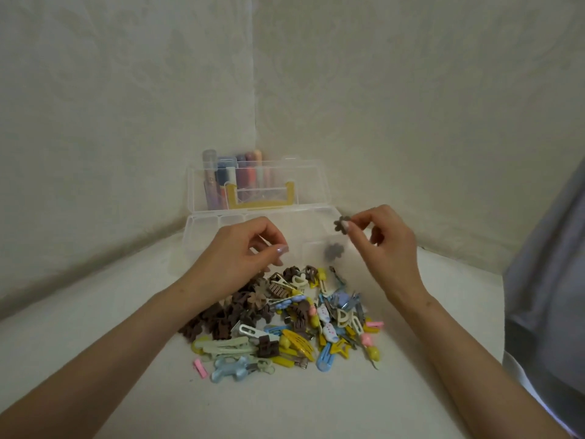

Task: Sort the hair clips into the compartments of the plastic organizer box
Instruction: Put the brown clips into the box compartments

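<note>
- Head cam, looking down at a white tabletop [95, 359] shoved into a corner where two walls meet.
- Box [202, 229]: clear plastic, sitting at the tabletop's far edge, right in that corner. Lid [310, 185] flipped up and standing against the wall, with a yellow handle [262, 202] on it.
- Coloured tubes [234, 172] upright behind the lid, tops poking over it, the rest seen through the plastic.
- Right hand [389, 245]: up over the box's right end, thumb and forefinger pinching a brown flower clip [341, 224], other fingers loosely curled.
- Second flower clip [334, 251]: greyish-brown, lying in a compartment at the box's near right, just below the pinched one.
- Left hand [240, 258]: hovering over the box's near edge, left of middle. Fingers curled, thumb tip against the forefinger. Honestly can't tell whether anything's in that pinch.
- Pile [285, 318] of clips: mid-tabletop, right up against the box's near edge. Brown ones bunched on the left; yellow, blue, cream and pink mixed on the right and near side.
- Pink clip [200, 368] lying slightly apart at the pile's near-left corner.
- Grey cloth [544, 280] along the tabletop's right edge.
</note>
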Demonstrator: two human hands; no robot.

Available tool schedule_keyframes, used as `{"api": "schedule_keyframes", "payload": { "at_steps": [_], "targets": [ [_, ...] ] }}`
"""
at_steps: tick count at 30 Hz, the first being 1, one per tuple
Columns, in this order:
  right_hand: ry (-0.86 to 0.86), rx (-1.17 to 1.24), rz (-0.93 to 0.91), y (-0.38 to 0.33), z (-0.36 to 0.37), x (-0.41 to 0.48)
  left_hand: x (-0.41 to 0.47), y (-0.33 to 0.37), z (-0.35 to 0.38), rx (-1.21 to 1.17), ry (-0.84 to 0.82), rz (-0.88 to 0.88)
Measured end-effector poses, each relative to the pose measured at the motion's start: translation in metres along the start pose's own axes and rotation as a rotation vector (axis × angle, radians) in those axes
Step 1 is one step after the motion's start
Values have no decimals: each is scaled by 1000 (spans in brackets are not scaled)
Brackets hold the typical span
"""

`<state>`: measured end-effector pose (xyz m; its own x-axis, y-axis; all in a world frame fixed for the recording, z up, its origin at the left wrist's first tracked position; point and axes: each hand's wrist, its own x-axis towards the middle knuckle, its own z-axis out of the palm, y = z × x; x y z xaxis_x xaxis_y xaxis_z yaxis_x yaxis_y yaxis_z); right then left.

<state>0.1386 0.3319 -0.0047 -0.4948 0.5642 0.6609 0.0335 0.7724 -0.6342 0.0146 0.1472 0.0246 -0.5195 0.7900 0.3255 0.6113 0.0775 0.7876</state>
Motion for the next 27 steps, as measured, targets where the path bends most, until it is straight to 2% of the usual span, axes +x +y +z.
{"api": "schedule_keyframes", "payload": {
  "at_steps": [4,13,16,20,22,27],
  "targets": [
    [-8,-69,115,14,0,6,0,-1,-8,89,-24,25],
    [-80,-114,112,15,3,6,1,-4,-7,174,-60,44],
    [-62,-98,99,13,2,4,-2,-4,-3,222,-182,76],
    [-29,-66,87,10,0,2,-6,-7,7,378,-455,206],
    [-27,-54,93,9,0,2,-8,-10,12,436,-511,226],
    [-55,-39,101,8,0,2,-12,-14,20,471,-391,257]
  ]
}}
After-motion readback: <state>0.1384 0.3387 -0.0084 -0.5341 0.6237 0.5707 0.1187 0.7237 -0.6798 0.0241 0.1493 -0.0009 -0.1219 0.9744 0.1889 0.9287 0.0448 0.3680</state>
